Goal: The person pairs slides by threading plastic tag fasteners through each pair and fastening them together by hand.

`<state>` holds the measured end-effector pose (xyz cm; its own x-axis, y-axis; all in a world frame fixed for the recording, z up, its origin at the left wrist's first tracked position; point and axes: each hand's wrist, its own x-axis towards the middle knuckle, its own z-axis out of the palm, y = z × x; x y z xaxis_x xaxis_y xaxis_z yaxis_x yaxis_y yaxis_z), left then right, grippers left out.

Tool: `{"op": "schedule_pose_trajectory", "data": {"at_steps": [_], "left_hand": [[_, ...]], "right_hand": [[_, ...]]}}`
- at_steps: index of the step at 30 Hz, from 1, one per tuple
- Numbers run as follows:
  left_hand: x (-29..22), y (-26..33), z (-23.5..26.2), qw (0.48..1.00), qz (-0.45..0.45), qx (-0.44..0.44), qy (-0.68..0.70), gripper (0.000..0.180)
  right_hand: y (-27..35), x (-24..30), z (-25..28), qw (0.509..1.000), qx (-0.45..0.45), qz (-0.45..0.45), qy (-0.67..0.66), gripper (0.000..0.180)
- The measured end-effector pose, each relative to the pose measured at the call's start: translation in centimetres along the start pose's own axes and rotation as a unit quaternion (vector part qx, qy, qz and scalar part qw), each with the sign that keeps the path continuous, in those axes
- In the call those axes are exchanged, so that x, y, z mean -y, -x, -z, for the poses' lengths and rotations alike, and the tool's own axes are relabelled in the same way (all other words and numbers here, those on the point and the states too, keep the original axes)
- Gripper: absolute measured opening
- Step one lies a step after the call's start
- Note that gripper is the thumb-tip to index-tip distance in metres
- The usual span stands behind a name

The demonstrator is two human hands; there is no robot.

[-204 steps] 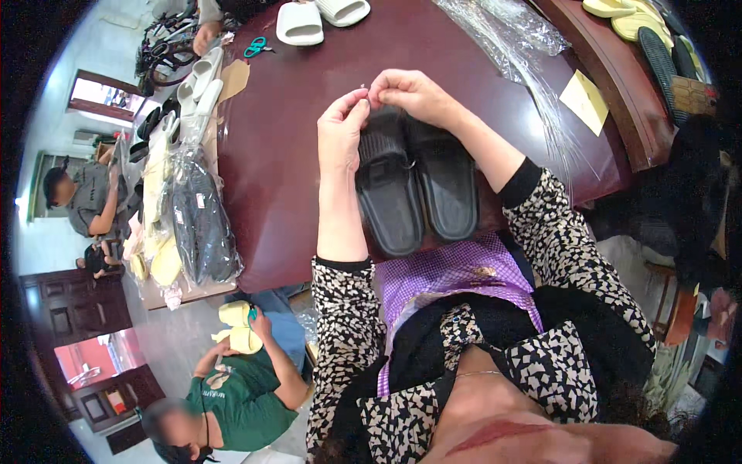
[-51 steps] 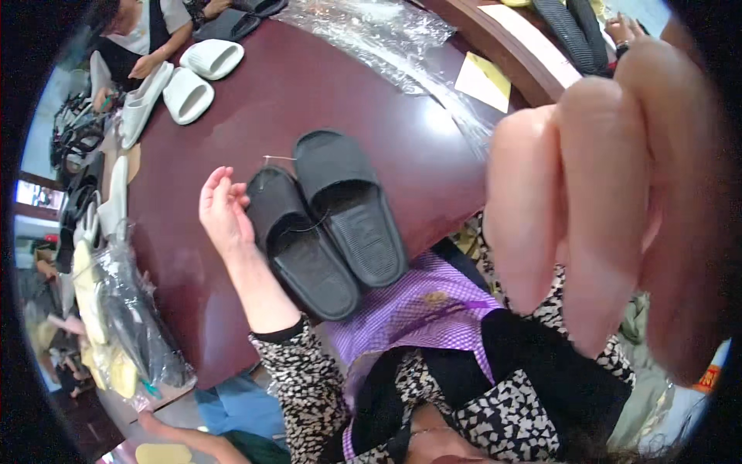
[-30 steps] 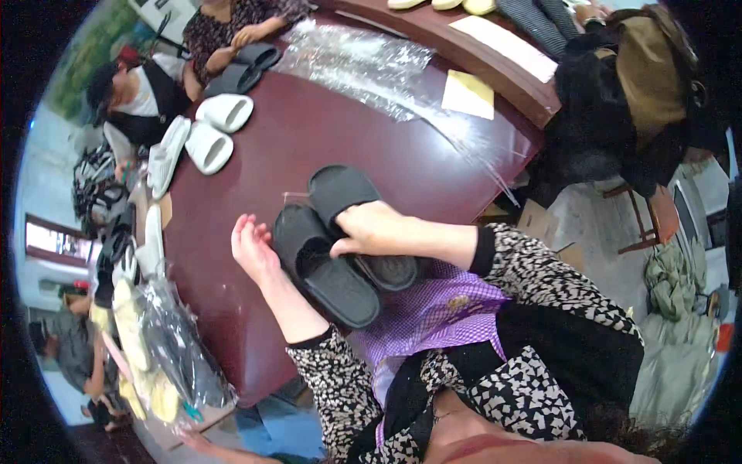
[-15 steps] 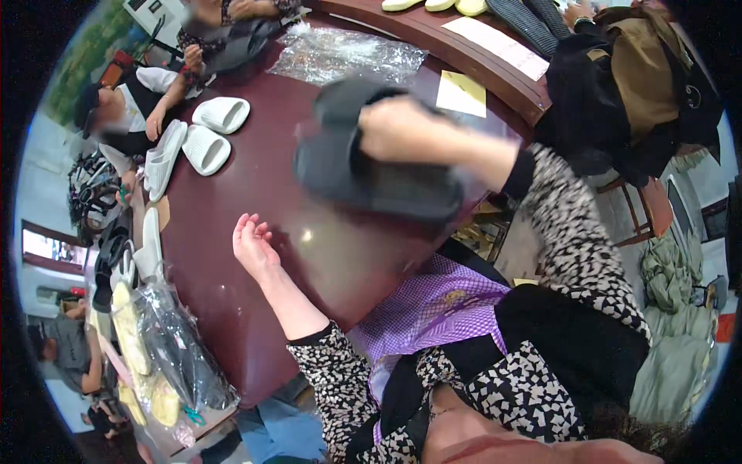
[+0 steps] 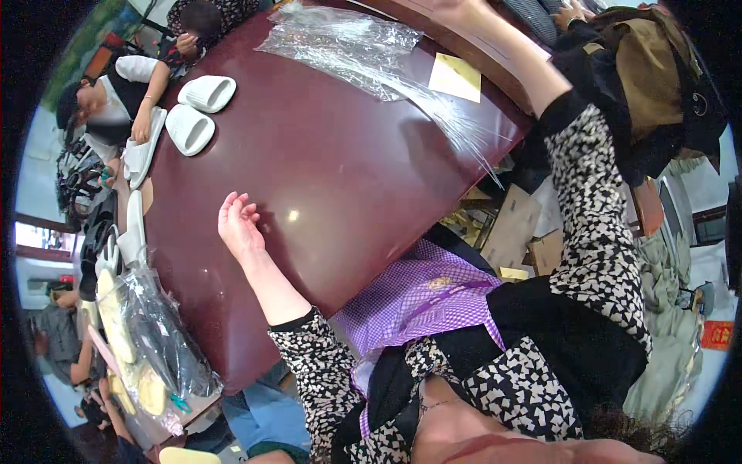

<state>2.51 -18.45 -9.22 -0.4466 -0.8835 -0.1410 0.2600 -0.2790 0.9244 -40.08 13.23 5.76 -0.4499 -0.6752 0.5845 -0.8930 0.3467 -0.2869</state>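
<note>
My left hand hovers over the dark red table, palm turned up, fingers loosely curled and apart, nothing in it. Stretched far forward, my right hand is at the raised ledge along the table's far side. The picture's top edge cuts off its fingers, so what they hold, if anything, is hidden. Clear plastic bags lie on the table nearby, beside a yellow paper sheet and a fan of thin clear strands. Two white slippers sit side by side at the far left.
On the left, a co-worker's hand touches another white slipper. Bagged dark slippers and pale yellow ones crowd the left edge. A person in a dark and brown jacket is at the far right; cardboard lies below the table's right edge.
My right hand has swung forward and away to the far ledge. The black slippers it held have left view. The strands on the table are now uncovered. My left hand stays open.
</note>
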Motion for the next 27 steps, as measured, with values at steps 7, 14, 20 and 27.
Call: {"op": "schedule_pose_trajectory", "data": {"at_steps": [7, 14, 20, 27], "left_hand": [[0.4, 0.1, -2.8, 0.999, 0.005, 0.053, -0.001, 0.018], [0.3, 0.8, -1.9, 0.999, 0.013, 0.041, -0.007, 0.017], [0.5, 0.1, -1.5, 0.998, 0.009, 0.054, -0.019, 0.021], [0.2, 0.4, -2.0, 0.998, 0.017, 0.046, -0.032, 0.017]], "right_hand": [[9.6, -3.6, -10.1, 0.979, 0.06, -0.184, -0.07, 0.024], [9.3, 0.5, -11.0, 0.98, 0.048, -0.194, 0.013, 0.022], [8.7, 0.6, -9.9, 0.982, 0.017, -0.186, -0.029, 0.02], [9.3, 1.2, -11.0, 0.981, 0.076, -0.173, 0.03, 0.021]]}}
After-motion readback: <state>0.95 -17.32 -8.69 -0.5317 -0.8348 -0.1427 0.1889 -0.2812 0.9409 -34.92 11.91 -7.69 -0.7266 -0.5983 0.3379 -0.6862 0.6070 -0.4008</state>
